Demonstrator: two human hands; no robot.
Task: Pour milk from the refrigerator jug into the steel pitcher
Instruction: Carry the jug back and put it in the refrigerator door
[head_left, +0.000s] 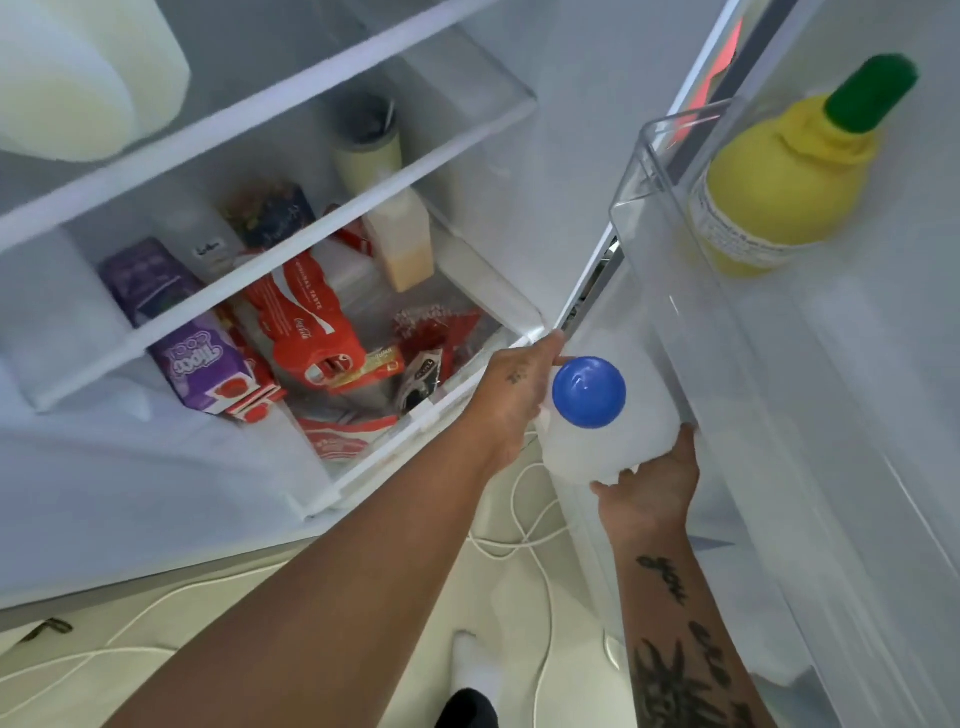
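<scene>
Blue-capped milk jug (597, 441) is gripped by both hands, left hand (511, 400) at its side, right hand (649, 488) underneath.

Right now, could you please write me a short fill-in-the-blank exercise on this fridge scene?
1. The milk jug has a ____ cap.
2. The jug is held by ____ hands, the left hand and the right hand.
3. The yellow lemon juice bottle on the door shelf has a ____ cap.

Missing words: blue; both; green
</scene>
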